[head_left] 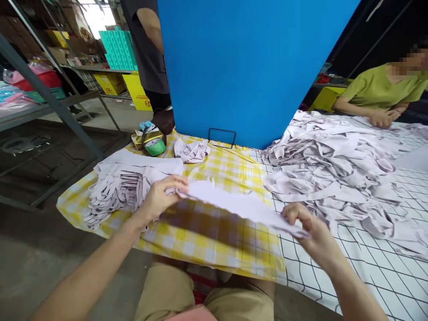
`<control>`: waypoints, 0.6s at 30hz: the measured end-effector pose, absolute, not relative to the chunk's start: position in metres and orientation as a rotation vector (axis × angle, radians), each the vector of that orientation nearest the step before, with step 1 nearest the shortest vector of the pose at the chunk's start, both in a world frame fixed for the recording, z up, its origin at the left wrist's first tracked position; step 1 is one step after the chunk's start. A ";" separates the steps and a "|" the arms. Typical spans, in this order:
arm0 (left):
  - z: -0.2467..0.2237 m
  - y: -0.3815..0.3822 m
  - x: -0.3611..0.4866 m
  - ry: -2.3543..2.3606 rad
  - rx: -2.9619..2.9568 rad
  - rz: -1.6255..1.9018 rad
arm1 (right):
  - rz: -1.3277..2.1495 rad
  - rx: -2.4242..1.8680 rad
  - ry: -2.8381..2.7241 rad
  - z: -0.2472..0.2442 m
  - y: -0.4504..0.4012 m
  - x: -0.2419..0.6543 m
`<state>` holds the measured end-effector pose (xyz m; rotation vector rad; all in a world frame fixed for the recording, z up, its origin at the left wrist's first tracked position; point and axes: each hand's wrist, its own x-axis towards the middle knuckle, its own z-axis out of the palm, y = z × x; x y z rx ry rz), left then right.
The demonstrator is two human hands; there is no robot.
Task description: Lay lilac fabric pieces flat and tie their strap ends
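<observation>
Fingers of L hand and R hand are pinched on opp. ends of a pale cloth strip, ctr of frame, prob. to hold it stretched flat above the yellow checked cover. Cloth stack lies at ctr left, close by L hand, its pieces layered, presumably for order; loose cloth heap fills the right side, near R hand, apparently within easy reach. Tape roll, upper left of ctr, sits near the cover's far edge, likely out of the hands' way.
</observation>
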<state>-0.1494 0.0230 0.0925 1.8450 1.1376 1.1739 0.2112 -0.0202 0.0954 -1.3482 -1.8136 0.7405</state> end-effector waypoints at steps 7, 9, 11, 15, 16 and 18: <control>0.016 -0.056 -0.159 1.155 1.938 0.713 | 0.909 -1.488 -1.957 0.017 -0.092 0.209; 0.008 -0.065 -0.157 1.169 1.968 0.635 | 0.881 -1.523 -1.949 0.006 -0.103 0.211; 0.006 -0.069 -0.155 1.181 1.969 0.586 | 0.837 -1.542 -1.944 0.002 -0.110 0.213; 0.009 -0.070 -0.153 1.189 1.905 0.594 | 0.748 -1.526 -2.063 0.005 -0.113 0.217; 0.012 -0.070 -0.153 1.183 1.868 0.628 | 0.724 -1.523 -2.078 0.009 -0.113 0.218; 0.020 -0.070 -0.155 1.158 1.755 0.729 | 0.678 -1.505 -2.063 0.021 -0.110 0.219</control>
